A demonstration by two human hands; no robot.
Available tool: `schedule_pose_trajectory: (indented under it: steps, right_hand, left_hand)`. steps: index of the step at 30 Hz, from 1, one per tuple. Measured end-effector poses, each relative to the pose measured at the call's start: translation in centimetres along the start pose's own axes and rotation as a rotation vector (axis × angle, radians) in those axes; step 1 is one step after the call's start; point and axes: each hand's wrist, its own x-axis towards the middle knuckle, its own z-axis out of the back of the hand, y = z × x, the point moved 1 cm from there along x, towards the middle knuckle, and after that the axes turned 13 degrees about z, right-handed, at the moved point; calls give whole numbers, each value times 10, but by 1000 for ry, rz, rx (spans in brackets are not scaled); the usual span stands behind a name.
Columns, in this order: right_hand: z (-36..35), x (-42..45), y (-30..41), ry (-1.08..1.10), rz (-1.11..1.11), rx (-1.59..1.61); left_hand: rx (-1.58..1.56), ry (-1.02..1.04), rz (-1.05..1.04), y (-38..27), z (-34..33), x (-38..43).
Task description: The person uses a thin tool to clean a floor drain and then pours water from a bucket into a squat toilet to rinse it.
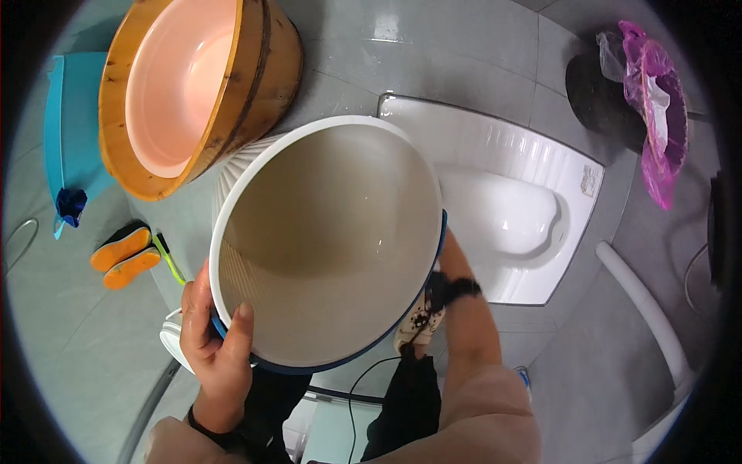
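A large white bucket with a blue handle is held up before me, its round mouth facing the camera. Its inside looks greyish and smooth; whether liquid is in it I cannot tell. My left hand grips the rim at the lower left, thumb over the edge. On the far side my right hand is hidden behind the bucket; only the forearm, with a black band at the wrist, shows. Behind the bucket, to the right, a white ceramic squat toilet is set in the grey tiled floor.
A wooden tub with a pink basin stands upper left, near a turquoise container. Orange-soled slippers and a green-handled brush lie left. A bin with a pink bag is upper right; a white pipe runs below.
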Motion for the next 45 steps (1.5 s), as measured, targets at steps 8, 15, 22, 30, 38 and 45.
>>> schedule_pose_trajectory:
  steps: [8,15,22,30,38,45]
  right_hand:
    - [-20,-65,85,658,-454,-1614]
    - [-46,-97,69,424,-647,-1196]
    - [-57,-170,81,258,-362,-1085]
    - [11,-225,90,-19,-612,-1144]
    - [-28,-197,102,-39,-670,-1261]
    - [24,-209,78,-236,-545,-1357]
  left_hand:
    - [62,24,-54,21,5,-22]
    - [53,25,-160,8,0,-19]
    - [72,70,-215,-7,-44,-43]
    - [256,282,-171,-21,-96,-53]
    - [349,130,-153,-7,-115,-21]
    - [344,146,-155,-8,-138,-31]
